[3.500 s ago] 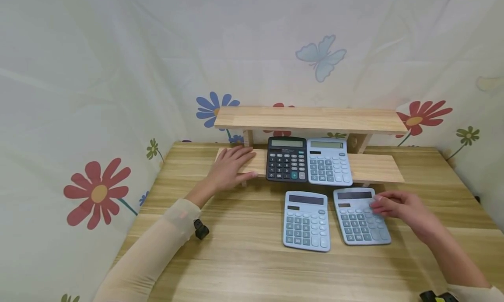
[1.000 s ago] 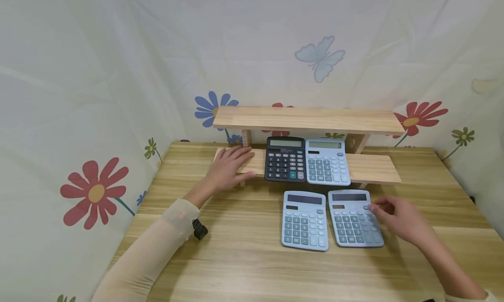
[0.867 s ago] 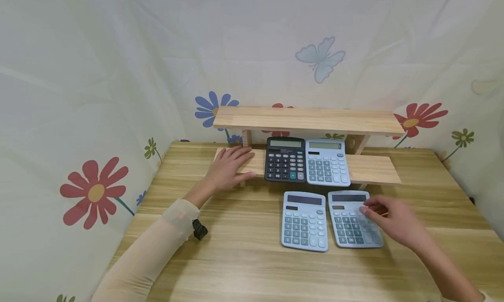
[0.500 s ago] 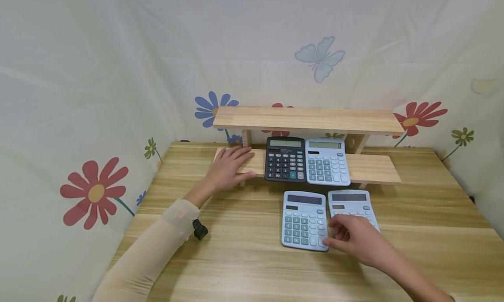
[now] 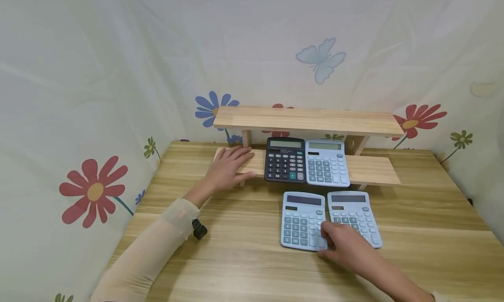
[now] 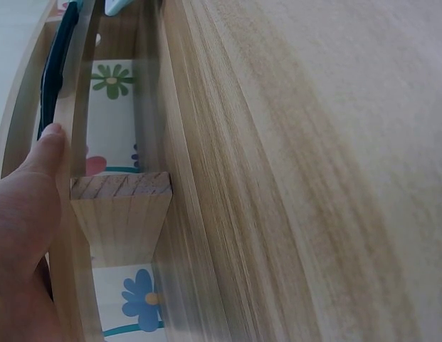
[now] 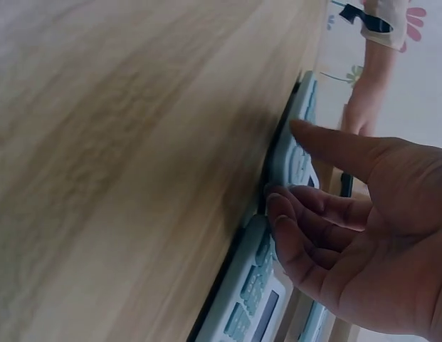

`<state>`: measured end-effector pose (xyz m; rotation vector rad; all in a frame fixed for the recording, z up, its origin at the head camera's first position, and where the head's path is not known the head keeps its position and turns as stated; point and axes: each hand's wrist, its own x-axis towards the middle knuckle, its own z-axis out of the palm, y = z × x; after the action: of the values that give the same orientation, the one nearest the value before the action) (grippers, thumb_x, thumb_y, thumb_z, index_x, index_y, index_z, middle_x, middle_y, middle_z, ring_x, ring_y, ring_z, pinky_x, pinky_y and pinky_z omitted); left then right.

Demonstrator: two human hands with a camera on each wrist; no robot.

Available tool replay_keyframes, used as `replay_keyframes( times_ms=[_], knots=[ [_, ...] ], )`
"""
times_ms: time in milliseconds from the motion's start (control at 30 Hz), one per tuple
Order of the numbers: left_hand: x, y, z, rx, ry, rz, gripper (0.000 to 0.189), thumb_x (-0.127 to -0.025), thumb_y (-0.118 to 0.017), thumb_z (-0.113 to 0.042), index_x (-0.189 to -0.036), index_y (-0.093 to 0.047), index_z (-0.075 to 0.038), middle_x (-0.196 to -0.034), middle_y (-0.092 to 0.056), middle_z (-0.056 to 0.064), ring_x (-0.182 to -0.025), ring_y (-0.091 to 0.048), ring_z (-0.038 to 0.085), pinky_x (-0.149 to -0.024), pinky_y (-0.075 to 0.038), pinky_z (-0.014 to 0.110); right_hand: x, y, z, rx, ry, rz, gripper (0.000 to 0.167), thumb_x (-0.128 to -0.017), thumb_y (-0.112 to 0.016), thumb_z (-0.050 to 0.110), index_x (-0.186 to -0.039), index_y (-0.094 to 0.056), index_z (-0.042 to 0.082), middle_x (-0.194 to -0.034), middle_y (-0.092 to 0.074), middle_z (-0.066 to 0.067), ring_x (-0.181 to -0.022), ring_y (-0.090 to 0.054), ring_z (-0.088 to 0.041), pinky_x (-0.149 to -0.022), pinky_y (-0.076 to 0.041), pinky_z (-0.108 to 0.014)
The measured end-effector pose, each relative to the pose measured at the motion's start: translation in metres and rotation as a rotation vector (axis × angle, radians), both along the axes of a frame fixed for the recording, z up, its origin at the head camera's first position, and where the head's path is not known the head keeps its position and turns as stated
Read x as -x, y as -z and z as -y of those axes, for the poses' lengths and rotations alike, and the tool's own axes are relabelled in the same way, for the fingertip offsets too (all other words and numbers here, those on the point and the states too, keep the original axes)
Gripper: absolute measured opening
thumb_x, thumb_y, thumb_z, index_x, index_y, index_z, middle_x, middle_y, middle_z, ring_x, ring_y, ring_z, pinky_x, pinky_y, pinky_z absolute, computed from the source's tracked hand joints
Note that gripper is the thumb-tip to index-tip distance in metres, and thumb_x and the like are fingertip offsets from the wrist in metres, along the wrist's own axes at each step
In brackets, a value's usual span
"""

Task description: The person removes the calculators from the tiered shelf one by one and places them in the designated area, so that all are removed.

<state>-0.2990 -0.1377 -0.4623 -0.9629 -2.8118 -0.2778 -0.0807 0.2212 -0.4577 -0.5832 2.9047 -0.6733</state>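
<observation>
My left hand (image 5: 228, 168) rests on the left end of the lower board of a wooden shelf (image 5: 374, 168), fingers extended and thumb near its front edge. A black calculator (image 5: 285, 159) and a light-blue calculator (image 5: 327, 164) lean side by side on that board. On the table in front lie two more light-blue calculators, a left one (image 5: 296, 225) and a right one (image 5: 349, 205). With curled fingers and thumb, my right hand (image 5: 350, 247) grips the lower right corner of the left one and covers part of the right one's keys. Its thumb (image 7: 334, 149) is at the near edge.
An upper board (image 5: 307, 118) of the shelf runs above and behind the leaning calculators. The wood-grain table (image 5: 236, 258) extends to the front and both sides. A flower-printed curtain (image 5: 118, 74) hangs behind and at the sides.
The right calculator on the table was shifted slightly left, closer to its neighbour. My right hand then left it and moved left to the other calculator's corner. My left hand stayed put.
</observation>
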Motion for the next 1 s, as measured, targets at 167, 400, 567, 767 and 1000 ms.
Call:
replay_keyframes(
  times_ms=[167, 400, 567, 767, 1000],
  knots=[
    [-0.002, -0.002, 0.0, -0.002, -0.005, 0.008, 0.078, -0.102, -0.052, -0.07, -0.164, -0.044, -0.023, -0.171, -0.035, 0.001, -0.157, -0.028, 0.034, -0.125, -0.017, 0.066, 0.0, 0.001, 0.0, -0.03, -0.012, -0.033, 0.04, -0.078, -0.095, 0.016, -0.09, -0.056, 0.018, -0.07, -0.049, 0.008, -0.064, -0.043, -0.006, -0.055, -0.037, -0.024],
    [-0.003, -0.004, 0.002, -0.006, 0.004, -0.01, 0.077, -0.102, -0.054, -0.069, -0.163, -0.045, -0.023, -0.17, -0.037, 0.002, -0.156, -0.031, 0.036, -0.124, -0.02, 0.069, 0.001, -0.003, -0.004, -0.008, 0.001, -0.004, 0.035, -0.08, -0.093, 0.015, -0.094, -0.061, 0.017, -0.071, -0.051, 0.012, -0.064, -0.045, -0.004, -0.058, -0.041, -0.025],
    [-0.002, -0.003, 0.003, -0.003, -0.001, -0.01, 0.077, -0.102, -0.053, -0.069, -0.163, -0.044, -0.024, -0.171, -0.036, 0.001, -0.157, -0.029, 0.034, -0.124, -0.019, 0.068, 0.016, -0.013, -0.02, 0.118, 0.01, 0.074, 0.024, -0.089, -0.087, 0.027, -0.097, -0.067, 0.015, -0.076, -0.059, 0.012, -0.068, -0.054, -0.004, -0.061, -0.048, -0.026],
    [-0.001, 0.0, 0.001, -0.001, -0.002, -0.002, 0.078, -0.102, -0.05, -0.071, -0.164, -0.044, -0.024, -0.171, -0.036, 0.001, -0.157, -0.03, 0.034, -0.125, -0.019, 0.067, 0.05, -0.019, -0.062, 0.472, 0.198, 0.296, 0.037, -0.104, -0.071, 0.031, -0.12, -0.069, -0.003, -0.1, -0.074, -0.01, -0.087, -0.069, -0.021, -0.076, -0.06, -0.031],
    [0.0, 0.001, 0.001, 0.002, 0.005, -0.008, 0.077, -0.102, -0.05, -0.071, -0.163, -0.044, -0.024, -0.17, -0.037, 0.002, -0.156, -0.031, 0.034, -0.124, -0.02, 0.067, 0.07, -0.013, -0.09, 0.891, 0.299, 0.528, 0.056, -0.114, -0.053, 0.03, -0.142, -0.048, -0.018, -0.119, -0.075, -0.012, -0.105, -0.073, -0.019, -0.093, -0.061, -0.032]
  ],
)
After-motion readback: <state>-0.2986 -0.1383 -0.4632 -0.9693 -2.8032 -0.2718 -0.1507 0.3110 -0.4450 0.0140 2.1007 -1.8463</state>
